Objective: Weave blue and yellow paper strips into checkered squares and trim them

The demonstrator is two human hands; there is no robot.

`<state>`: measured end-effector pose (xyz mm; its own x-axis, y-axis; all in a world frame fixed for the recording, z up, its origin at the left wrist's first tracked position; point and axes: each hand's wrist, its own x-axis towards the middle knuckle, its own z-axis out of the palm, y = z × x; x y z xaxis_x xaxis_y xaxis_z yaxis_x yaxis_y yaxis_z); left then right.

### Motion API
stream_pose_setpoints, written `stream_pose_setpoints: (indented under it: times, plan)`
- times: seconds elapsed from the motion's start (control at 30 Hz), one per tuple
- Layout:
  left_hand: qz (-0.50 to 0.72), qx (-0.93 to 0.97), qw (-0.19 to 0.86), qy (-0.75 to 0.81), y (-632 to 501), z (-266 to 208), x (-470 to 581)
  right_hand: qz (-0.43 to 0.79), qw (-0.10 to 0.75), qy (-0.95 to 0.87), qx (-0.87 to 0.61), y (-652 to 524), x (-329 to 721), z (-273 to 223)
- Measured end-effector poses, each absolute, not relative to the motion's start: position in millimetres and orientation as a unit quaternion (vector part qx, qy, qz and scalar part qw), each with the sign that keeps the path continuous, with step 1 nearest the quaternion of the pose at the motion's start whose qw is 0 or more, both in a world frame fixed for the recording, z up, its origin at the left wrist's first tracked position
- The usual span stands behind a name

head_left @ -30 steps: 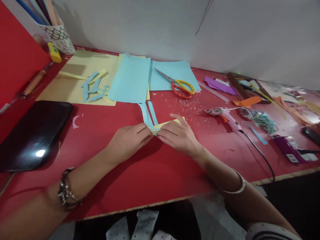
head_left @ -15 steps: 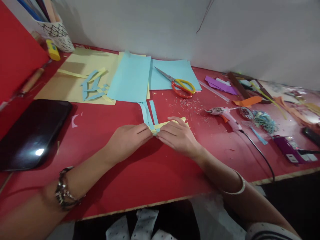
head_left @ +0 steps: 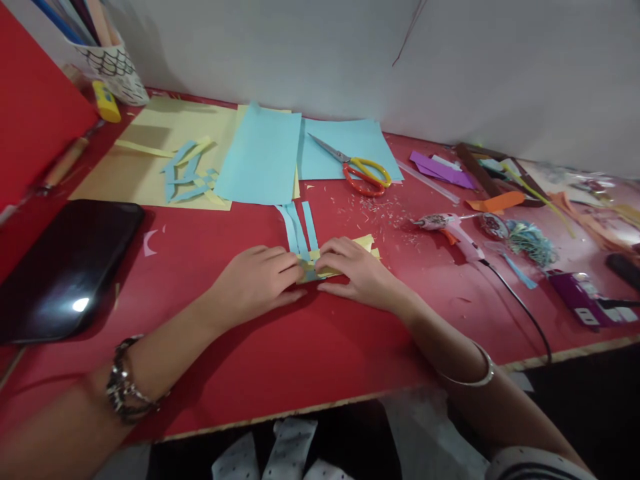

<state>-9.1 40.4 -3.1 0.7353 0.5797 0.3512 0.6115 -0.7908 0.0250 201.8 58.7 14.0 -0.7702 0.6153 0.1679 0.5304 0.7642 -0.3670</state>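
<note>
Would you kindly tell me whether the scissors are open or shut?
Shut: the scissors have their blades together, tapering to a single tip.

- Patterned cup point(head_left: 120, 73) near the wall, crammed full
- Yellow tube point(head_left: 107, 101) just beside it
- Black phone or tablet point(head_left: 70, 260) lying flat, catching a bright glare
- Scissors point(head_left: 368, 165), one handle yellow, one red
- Pink glue gun point(head_left: 467, 245), its cord point(head_left: 525, 310) running to the surface's point(head_left: 300, 363) front edge
- Tangled thread point(head_left: 531, 243) near that

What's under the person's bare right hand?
Pale yellow paper strips poke out from under the right hand; pale blue paper strips show to its left. Whatever its palm and fingers cover is hidden.
</note>
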Motion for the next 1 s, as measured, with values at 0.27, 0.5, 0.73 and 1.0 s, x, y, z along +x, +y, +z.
stream_pose_setpoints:
  times: [0.27, 0.5, 0.73, 1.0]
  plan:
    - [-0.195, -0.915, -0.059, -0.349, 42.8, -6.9, -7.9, 0.189, 0.15, -0.925, -0.294, 60.6, 203.3, 14.1]
    - [-0.191, -0.921, -0.082, -0.33, 43.6, -8.4, -7.7, 0.162, 0.125, -0.93, -0.304, 58.1, 204.7, 18.6]
    - [-0.189, -0.918, -0.089, -0.337, 42.7, -6.6, -6.3, 0.158, 0.124, -0.93, -0.307, 59.4, 205.2, 19.3]
    - [-0.185, -0.916, -0.106, -0.339, 42.3, -6.5, -6.7, 0.184, 0.13, -0.909, -0.351, 59.2, 210.0, 20.8]
